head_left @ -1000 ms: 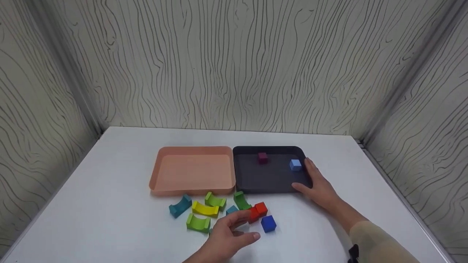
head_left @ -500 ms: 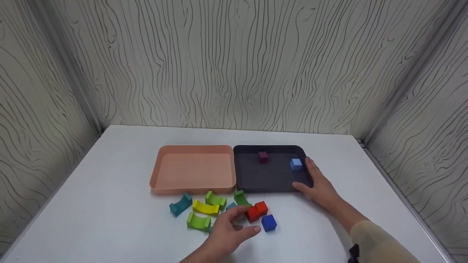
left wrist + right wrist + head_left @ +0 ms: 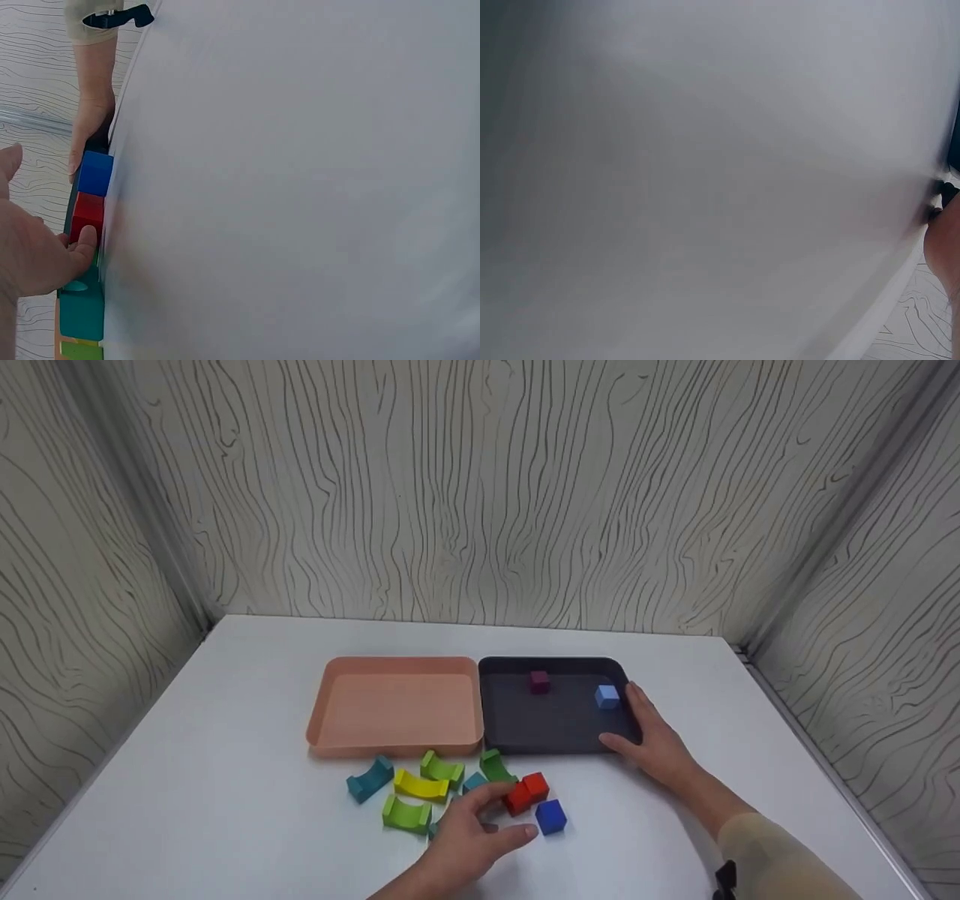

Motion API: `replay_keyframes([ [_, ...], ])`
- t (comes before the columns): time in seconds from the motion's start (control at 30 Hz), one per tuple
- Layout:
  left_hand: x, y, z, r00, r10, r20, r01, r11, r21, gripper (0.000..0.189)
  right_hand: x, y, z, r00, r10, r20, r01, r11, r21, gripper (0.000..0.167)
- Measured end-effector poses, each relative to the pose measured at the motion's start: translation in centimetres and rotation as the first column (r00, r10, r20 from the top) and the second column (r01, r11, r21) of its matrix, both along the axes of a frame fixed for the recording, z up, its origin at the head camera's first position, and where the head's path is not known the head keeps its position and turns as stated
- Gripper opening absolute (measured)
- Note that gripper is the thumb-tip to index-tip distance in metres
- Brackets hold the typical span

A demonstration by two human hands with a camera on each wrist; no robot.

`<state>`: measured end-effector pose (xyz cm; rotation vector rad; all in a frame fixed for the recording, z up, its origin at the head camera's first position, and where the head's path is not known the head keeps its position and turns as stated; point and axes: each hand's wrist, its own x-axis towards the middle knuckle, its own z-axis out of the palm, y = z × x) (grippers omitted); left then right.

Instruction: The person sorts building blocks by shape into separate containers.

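Cubes (image 3: pixel 534 787), red, beside left hand (image 3: pixel 469 838); right hand (image 3: pixel 658 748) touches black tray (image 3: pixel 555 724).

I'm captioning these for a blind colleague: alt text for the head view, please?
A person's left hand is beside red cubes and a blue cube; the right hand touches a dark tray holding two cubes. A pink tray stands alongside, with curved blocks in front.

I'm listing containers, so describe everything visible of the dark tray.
The dark tray is shallow, rectangular and plastic-looking, with rounded corners and low walls. It lies flat on the white table, its left side against or nearly against the pink tray. A maroon cube and light blue cube sit inside; the right hand touches its near right corner.
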<state>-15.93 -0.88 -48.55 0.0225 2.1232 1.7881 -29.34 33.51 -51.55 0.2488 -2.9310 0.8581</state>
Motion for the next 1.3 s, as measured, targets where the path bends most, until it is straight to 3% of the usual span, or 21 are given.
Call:
replay_keyframes([
  [0.4,0.11,0.27,-0.21,0.999,-0.045,0.028,0.043,0.995,0.085,0.065,-0.02,0.05,-0.04,1.000,-0.003,-0.005,0.003,1.000,-0.012,0.109],
  [0.6,-0.07,0.20,-0.17,1.000,-0.016,-0.014,0.016,0.999,0.039,0.065,-0.14,0.21,0.00,1.000,-0.002,-0.017,0.003,1.000,0.009,0.108],
  [0.77,-0.21,0.37,-0.21,1.000,-0.003,0.003,0.003,1.000,0.024,0.068,-0.08,0.18,-0.01,1.000,-0.006,-0.008,0.006,1.000,0.007,0.108],
  [1.3,0.29,0.76,-0.25,0.993,-0.104,0.051,0.100,0.992,0.075,0.063,-0.13,0.17,-0.22,1.000,-0.005,0.003,0.005,1.000,-0.002,0.110],
])
